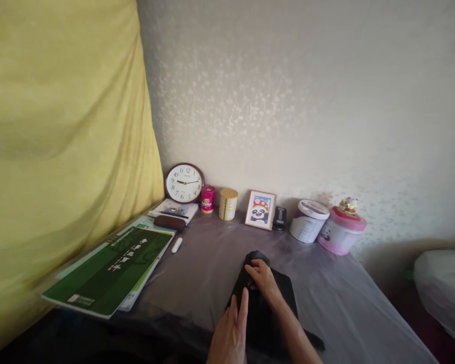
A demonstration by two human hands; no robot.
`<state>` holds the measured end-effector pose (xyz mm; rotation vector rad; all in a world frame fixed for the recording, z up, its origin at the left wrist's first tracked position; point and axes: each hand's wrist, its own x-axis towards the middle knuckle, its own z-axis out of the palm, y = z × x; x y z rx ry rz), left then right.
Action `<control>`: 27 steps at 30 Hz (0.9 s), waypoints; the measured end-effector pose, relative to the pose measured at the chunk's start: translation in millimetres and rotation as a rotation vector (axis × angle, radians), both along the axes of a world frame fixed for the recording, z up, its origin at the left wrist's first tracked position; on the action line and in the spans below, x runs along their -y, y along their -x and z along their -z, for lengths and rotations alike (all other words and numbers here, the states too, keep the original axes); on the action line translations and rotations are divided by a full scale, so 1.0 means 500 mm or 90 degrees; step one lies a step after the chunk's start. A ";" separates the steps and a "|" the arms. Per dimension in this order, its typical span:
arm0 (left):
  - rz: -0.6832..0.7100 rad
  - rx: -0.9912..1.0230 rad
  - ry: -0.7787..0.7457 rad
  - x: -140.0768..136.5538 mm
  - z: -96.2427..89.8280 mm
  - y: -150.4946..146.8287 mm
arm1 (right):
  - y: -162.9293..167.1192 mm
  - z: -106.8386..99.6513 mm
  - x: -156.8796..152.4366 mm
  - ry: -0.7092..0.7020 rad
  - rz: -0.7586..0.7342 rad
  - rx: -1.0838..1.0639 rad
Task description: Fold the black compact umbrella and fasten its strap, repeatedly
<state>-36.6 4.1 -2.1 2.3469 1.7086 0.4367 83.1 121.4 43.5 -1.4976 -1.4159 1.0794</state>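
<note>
- Black cloth piece, soft and matt, one; lying near the front of the table, beneath both hands; bunched into a rounded lump at its far end, flatter below, with a narrow strip jutting out at lower right.
- Left hand, bare; at the cloth's left edge, fingers extended and nearly straight, closed on nothing that can be seen.
- Right hand, bare; laid over the far part of the cloth, fingers bent; whether they pinch the fabric cannot be told.
- Table covering, grey, smooth with a faint sheen, lightly creased.
- Green book, large, flat, rectangular, white characters on its cover; on top of other printed matter at the left.
- Brown case, elongated, rounded ends, dark surface; just beyond the book.
- White object, small, smooth, oblong; beside the book.
- Wall clock, round, dark red-brown rim, white dial; leaning on the wall.
- Pink tin, cylindrical, small.
- Canister, pale, cylindrical, yellow lid.
- Picture frame, slim pinkish border, panda picture; tilted back.
- White tub, rounded, purple-trimmed lid.
- Pink tub, rounded, with a shiny gold-and-red figurine on its lid.
- Yellow curtain, hanging fabric, long slanting folds.
</note>
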 end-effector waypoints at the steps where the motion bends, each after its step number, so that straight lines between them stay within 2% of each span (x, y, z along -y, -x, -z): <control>1: 0.005 -0.008 0.014 0.005 -0.014 0.003 | 0.003 -0.005 0.002 0.021 0.001 -0.015; 3: 0.007 -0.039 0.043 0.013 -0.040 0.003 | 0.009 -0.013 0.005 0.062 0.016 -0.046; 5: 0.007 -0.074 0.070 0.016 -0.059 0.000 | 0.013 -0.017 0.007 0.065 0.013 -0.050; 8: -0.014 -0.089 0.077 0.015 -0.067 -0.004 | 0.015 -0.018 0.008 0.073 -0.012 -0.028; 14: -0.036 -0.076 0.023 0.029 -0.046 0.020 | 0.011 -0.007 0.008 0.048 -0.099 0.026; 17: -0.058 -0.047 -0.046 0.028 -0.051 0.033 | 0.009 0.004 0.006 0.019 -0.123 0.059; 20: -0.038 0.003 -0.113 0.015 -0.056 0.027 | 0.007 0.011 0.005 -0.020 -0.143 0.102; 22: -0.001 0.018 -0.120 0.005 -0.045 0.015 | 0.007 0.009 0.009 -0.052 -0.151 0.130; 25: 0.028 0.014 -0.082 -0.009 -0.005 -0.003 | 0.005 -0.001 0.029 -0.104 -0.160 0.170; 27: 0.031 0.002 -0.063 -0.015 0.027 -0.011 | 0.002 -0.006 0.050 -0.186 -0.168 0.216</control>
